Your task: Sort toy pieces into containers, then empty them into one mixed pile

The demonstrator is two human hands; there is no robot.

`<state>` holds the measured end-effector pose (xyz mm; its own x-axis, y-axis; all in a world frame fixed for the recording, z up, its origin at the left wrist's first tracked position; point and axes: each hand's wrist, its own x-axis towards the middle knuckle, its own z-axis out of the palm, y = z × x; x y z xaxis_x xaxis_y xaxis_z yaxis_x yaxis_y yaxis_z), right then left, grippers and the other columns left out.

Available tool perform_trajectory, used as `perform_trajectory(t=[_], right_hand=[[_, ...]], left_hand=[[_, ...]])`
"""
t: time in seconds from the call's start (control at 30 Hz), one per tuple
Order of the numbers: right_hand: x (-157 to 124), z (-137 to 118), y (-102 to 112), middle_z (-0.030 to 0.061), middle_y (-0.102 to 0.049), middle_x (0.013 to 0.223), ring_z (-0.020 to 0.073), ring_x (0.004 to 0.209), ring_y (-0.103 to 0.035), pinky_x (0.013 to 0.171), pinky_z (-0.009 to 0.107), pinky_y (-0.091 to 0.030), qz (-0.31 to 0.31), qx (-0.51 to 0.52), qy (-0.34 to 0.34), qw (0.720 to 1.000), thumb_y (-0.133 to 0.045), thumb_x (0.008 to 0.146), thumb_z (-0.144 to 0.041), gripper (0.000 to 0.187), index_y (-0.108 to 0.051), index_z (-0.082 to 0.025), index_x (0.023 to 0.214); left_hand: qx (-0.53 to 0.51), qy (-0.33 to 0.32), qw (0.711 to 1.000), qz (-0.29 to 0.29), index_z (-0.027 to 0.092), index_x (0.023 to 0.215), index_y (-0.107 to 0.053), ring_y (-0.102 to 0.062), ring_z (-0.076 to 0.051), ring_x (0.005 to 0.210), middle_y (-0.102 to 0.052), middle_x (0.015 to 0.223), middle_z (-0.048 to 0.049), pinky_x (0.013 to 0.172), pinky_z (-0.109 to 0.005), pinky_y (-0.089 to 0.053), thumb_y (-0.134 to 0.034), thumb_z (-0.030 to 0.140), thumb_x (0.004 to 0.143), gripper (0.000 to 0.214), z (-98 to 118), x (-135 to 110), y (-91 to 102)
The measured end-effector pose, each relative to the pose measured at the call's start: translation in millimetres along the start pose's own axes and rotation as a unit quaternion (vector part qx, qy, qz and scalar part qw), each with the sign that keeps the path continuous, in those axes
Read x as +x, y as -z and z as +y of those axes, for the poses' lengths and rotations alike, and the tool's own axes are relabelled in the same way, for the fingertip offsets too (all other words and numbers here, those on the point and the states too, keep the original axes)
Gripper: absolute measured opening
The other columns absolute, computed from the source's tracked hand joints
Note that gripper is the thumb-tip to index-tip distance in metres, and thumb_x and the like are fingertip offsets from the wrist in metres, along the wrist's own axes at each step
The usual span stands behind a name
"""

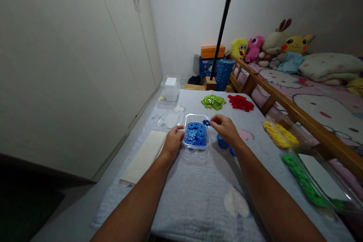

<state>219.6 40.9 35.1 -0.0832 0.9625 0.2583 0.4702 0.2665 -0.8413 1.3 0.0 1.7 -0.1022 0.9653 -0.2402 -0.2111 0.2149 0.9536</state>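
Note:
A clear plastic box [196,116] holding several blue flower-shaped pieces [195,134] sits on the cloth in front of me. My left hand [172,141] grips the box's left edge, fingers closed on it. My right hand [225,127] pinches a single blue piece [206,122] just over the box's right rim. A few more blue pieces [222,143] lie on the cloth under my right wrist.
Lime green pieces [213,101] and red pieces [241,102] lie in piles farther back. Trays of yellow pieces [279,135] and green pieces [303,181] sit at the right. An empty clear box [170,87] and lid [170,119] are at the left. A bed rail [295,111] borders the right.

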Motion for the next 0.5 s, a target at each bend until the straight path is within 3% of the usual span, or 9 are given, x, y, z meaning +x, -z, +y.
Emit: perform_trajectory(t=[0.17, 0.27, 0.5], right_hand=[[12.7, -2.8, -23.7, 0.0013, -0.065, 0.069, 0.0160, 0.066, -0.058, 0.067, 0.029, -0.042, 0.012, -0.078, 0.028, 0.997, -0.059, 0.075, -0.027, 0.009, -0.065, -0.020, 0.072], [8.7, -0.9, -24.3, 0.0026, -0.069, 0.073, 0.0175, 0.070, -0.061, 0.071, 0.030, -0.045, -0.001, -0.067, 0.031, 0.997, -0.059, 0.076, -0.029, 0.012, -0.067, -0.020, 0.077], [-10.9, 25.0, 23.4, 0.0027, -0.068, 0.073, 0.0185, 0.070, -0.061, 0.069, 0.031, -0.046, 0.007, -0.062, -0.011, 0.998, -0.057, 0.077, -0.038, 0.021, -0.067, -0.020, 0.078]], left_hand=[[0.000, -0.002, 1.000, 0.001, 0.014, 0.103, -0.062, -0.035, -0.007, 0.038, -0.045, 0.047, 0.0099, 0.039, -0.019, -0.025, -0.062, 0.027, 0.064, 0.040, -1.0, 1.2, 0.6], [-0.001, -0.005, 1.000, 0.000, 0.014, 0.102, -0.062, -0.035, -0.007, 0.038, -0.045, 0.047, 0.0099, 0.040, -0.019, -0.026, -0.062, 0.026, 0.064, 0.040, -2.2, 2.4, 1.2], [0.011, -0.010, 1.000, -0.004, 0.015, 0.101, -0.062, -0.035, -0.008, 0.037, -0.043, 0.046, 0.0103, 0.039, -0.020, -0.026, -0.060, 0.026, 0.064, 0.039, -2.9, 2.4, 1.7]])
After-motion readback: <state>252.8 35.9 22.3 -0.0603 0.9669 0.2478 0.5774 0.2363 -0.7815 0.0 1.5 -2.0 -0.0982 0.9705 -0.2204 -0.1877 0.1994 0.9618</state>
